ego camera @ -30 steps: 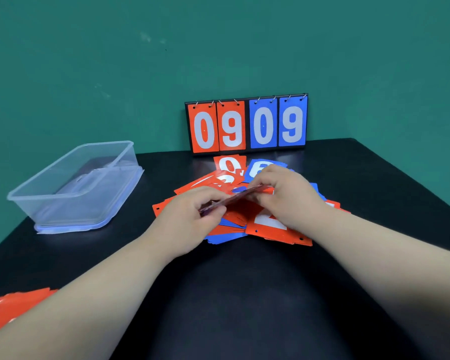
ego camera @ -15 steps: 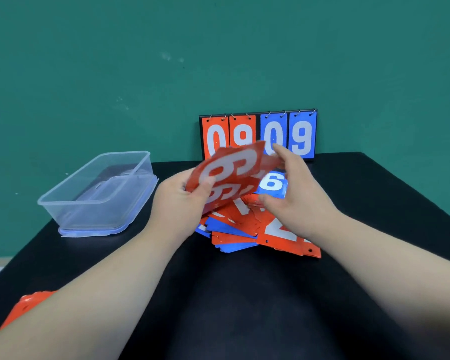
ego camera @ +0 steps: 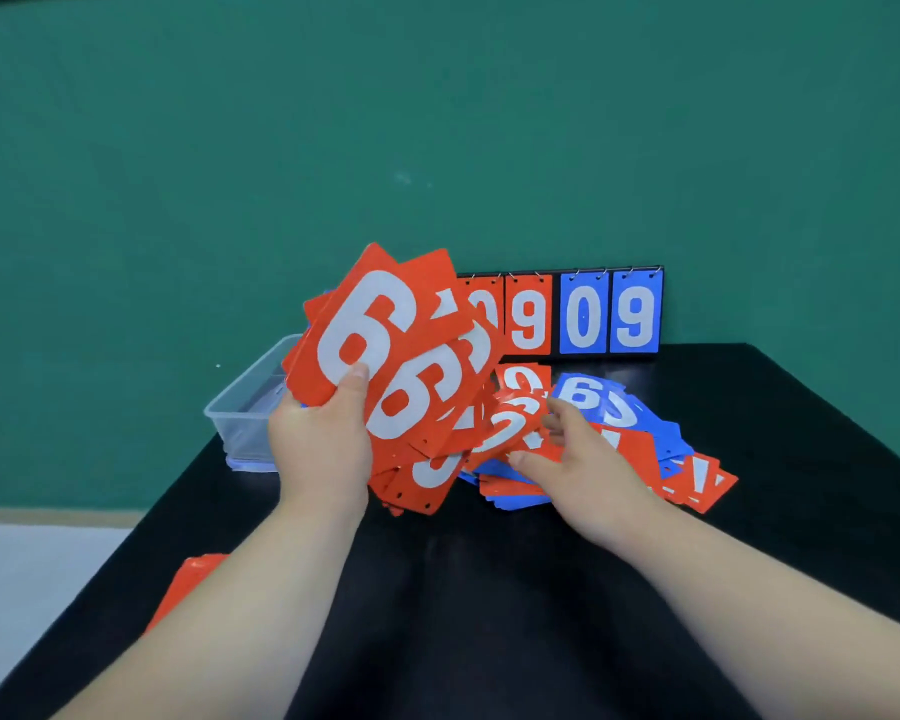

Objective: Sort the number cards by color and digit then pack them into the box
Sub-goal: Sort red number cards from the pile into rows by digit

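The left hand (ego camera: 323,449) grips a fan of red cards (ego camera: 385,356) raised above the black table (ego camera: 489,615); the front two cards show the digit 6. The right hand (ego camera: 588,470) pinches a red 2 card (ego camera: 510,428) between thumb and fingers at the loose pile of red and blue number cards (ego camera: 619,413). The clear plastic box (ego camera: 240,418) stands at the table's left edge, behind the left hand. A scoreboard (ego camera: 583,319) reading 0 9 0 9 stands at the rear. A separate red stack (ego camera: 188,589) lies near left.

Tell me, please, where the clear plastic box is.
Head view: the clear plastic box sits at the black table's far left, partly behind the red cards in the left hand.
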